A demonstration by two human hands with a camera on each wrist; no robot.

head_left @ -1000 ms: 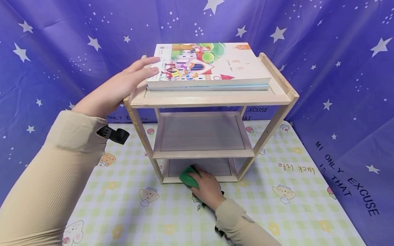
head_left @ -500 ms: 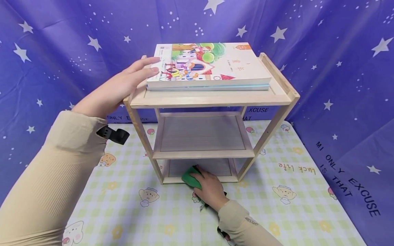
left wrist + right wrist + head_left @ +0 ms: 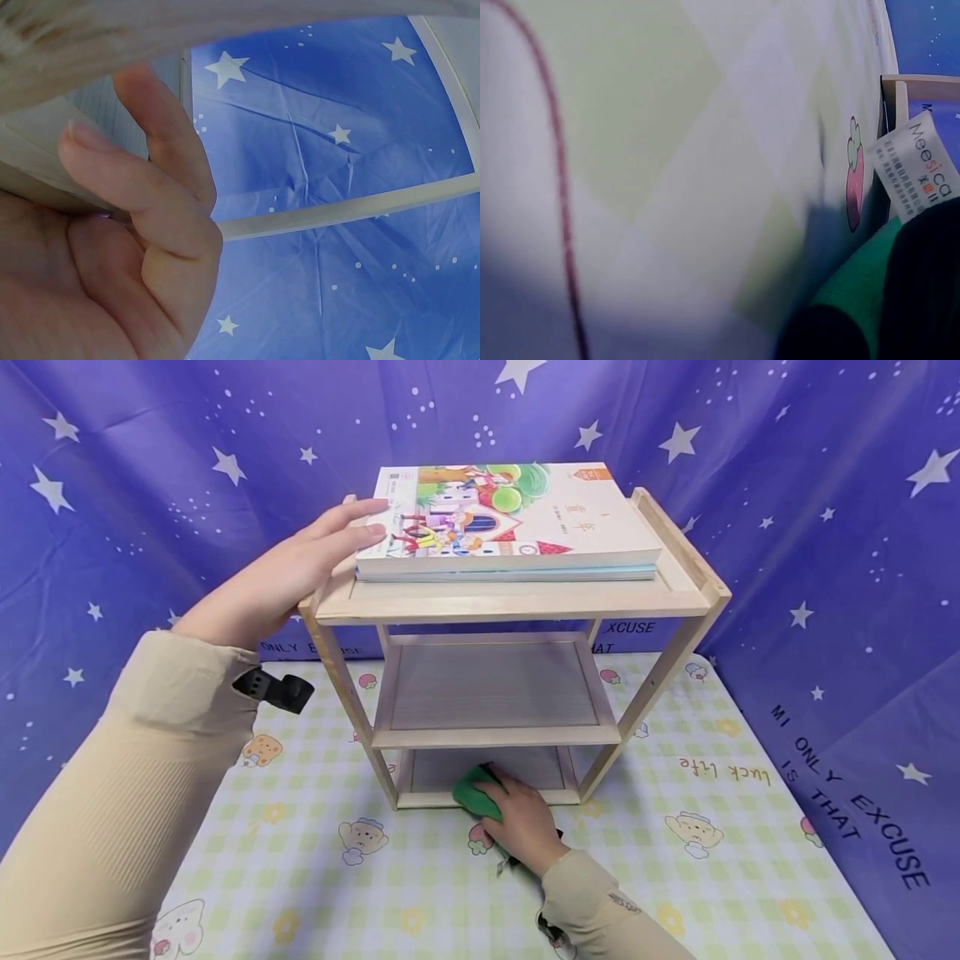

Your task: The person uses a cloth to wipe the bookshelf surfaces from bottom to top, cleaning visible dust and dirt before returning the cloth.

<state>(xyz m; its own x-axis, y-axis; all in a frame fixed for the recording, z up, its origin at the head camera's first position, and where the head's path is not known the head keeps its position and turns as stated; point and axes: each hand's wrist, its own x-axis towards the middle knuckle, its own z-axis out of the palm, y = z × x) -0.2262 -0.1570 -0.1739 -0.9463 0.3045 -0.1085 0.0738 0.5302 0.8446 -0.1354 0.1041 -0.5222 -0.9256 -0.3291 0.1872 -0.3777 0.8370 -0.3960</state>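
A light wooden three-tier shelf [image 3: 510, 604] stands upright in the head view. My left hand [image 3: 288, 568] holds its top tier at the left side rail, two fingertips lying against the top book [image 3: 600, 522] of a small stack. In the left wrist view, bent fingers [image 3: 176, 225] show beneath the wood. Down at the bottom tier [image 3: 442, 767], my right hand [image 3: 523, 820] grips a green cloth [image 3: 472, 793] at the front edge. A white printed label [image 3: 919, 166] sticks out from the cloth in the right wrist view.
The shelf stands on a green-and-white checked tablecloth [image 3: 637, 877] with cartoon prints. Behind and to the right hangs a purple curtain [image 3: 840, 635] with stars. The middle tier [image 3: 495, 685] lies close above my right hand.
My right hand has slid a little to the right along the bottom tier's front edge, carrying the green cloth. The left hand, shelf and books stay in place.
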